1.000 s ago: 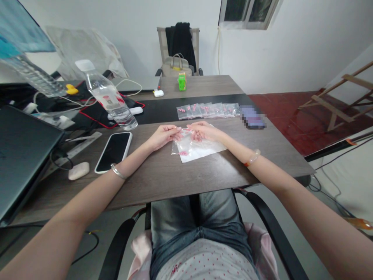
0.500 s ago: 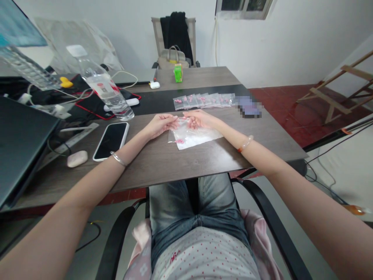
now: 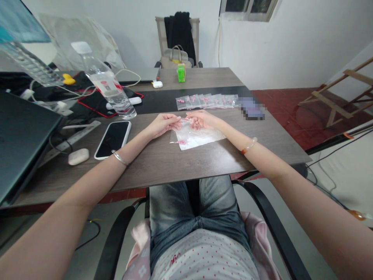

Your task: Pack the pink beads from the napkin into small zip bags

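Between my two hands hangs a small clear zip bag (image 3: 175, 137) with a few pink pieces (image 3: 181, 142) gathered at its bottom. My left hand (image 3: 166, 125) pinches the bag's top edge at its left side. At the right end of that same edge, which has a reddish strip, my right hand (image 3: 202, 119) is closed with its fingers curled. A white sheet of paper (image 3: 201, 139) lies on the desk under the bag and the right hand. Beyond the hands, several similar clear bags (image 3: 206, 101) with pink pieces lie overlapping in a row.
Left of my hands are a white-framed phone (image 3: 113, 140), a white earbud case (image 3: 78, 156), a water bottle (image 3: 112, 91) and a dark laptop (image 3: 26, 144). A green box (image 3: 181, 73) stands at the back of the desk (image 3: 163, 165). A blurred purple item (image 3: 251, 108) lies at right.
The view has shifted slightly, moving the scene a little to the right. The fingers of both hands stay at the bag's top edge; the right fingers seem to have slid slightly along it.
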`<act>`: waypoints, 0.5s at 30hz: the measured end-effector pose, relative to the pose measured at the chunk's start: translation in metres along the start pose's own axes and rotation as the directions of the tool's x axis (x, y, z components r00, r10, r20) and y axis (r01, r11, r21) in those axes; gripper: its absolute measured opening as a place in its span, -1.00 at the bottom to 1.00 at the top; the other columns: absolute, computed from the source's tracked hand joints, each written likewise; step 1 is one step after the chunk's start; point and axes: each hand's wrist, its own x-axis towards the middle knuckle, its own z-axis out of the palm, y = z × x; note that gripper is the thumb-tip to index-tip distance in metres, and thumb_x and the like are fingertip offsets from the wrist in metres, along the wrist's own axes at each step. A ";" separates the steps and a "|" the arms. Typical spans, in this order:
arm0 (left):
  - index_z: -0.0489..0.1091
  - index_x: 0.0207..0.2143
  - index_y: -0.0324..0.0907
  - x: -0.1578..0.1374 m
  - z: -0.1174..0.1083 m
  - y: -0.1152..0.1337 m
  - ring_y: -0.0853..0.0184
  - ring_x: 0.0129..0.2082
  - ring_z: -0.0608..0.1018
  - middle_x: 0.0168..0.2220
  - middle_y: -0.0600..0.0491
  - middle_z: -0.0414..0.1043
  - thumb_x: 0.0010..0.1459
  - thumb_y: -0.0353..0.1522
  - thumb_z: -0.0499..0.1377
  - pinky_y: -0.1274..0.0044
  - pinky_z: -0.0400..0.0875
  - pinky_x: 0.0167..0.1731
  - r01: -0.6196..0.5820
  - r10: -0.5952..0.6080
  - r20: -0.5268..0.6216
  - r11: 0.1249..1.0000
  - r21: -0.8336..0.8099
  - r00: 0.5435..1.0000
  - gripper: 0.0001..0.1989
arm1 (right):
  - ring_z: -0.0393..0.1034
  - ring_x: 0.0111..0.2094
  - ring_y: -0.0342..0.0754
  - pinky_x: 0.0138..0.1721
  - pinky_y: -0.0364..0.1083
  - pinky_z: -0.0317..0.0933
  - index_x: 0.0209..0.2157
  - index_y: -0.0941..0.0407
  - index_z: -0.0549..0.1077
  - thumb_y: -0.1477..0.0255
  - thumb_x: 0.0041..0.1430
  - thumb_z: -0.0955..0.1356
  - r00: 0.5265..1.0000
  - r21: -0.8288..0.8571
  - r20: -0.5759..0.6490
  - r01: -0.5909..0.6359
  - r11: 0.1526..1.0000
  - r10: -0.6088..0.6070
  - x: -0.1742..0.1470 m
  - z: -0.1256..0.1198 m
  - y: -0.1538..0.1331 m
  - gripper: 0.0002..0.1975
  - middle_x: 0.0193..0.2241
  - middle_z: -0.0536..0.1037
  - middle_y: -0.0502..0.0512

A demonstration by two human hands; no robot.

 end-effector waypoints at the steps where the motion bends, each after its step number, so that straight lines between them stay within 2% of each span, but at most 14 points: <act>1: 0.50 -0.47 -0.31 0.000 0.000 0.000 0.46 -0.56 0.55 -0.53 0.00 0.54 0.04 -0.35 0.32 0.65 0.45 -0.47 0.002 -0.002 0.000 1.000 0.000 1.000 -0.83 | 0.30 -0.66 -0.19 -0.60 -0.21 0.27 -0.38 0.20 0.44 0.37 0.24 0.31 1.000 -0.001 0.008 0.009 1.000 -0.009 -0.001 0.000 0.000 -0.80 -0.66 0.45 0.03; 8: 0.49 -0.48 -0.31 -0.002 0.003 0.003 0.46 -0.56 0.54 -0.53 0.01 0.54 0.04 -0.35 0.31 0.65 0.44 -0.47 0.018 -0.018 0.009 1.000 0.002 1.000 -0.83 | 0.33 -0.64 -0.18 -0.60 -0.20 0.27 -0.40 0.19 0.43 0.33 0.20 0.35 1.000 -0.031 -0.021 -0.015 0.999 0.014 -0.007 0.006 -0.005 -0.80 -0.67 0.45 0.01; 15: 0.51 -0.44 -0.29 -0.003 0.001 0.000 0.46 -0.52 0.55 -0.50 0.01 0.55 0.08 -0.37 0.28 0.62 0.45 -0.42 0.010 -0.010 0.019 1.000 0.014 1.000 -0.86 | 0.32 -0.64 -0.19 -0.57 -0.21 0.27 -0.37 0.20 0.45 0.33 0.16 0.38 1.000 -0.011 0.027 0.016 1.000 -0.016 -0.004 0.002 -0.001 -0.80 -0.64 0.48 0.02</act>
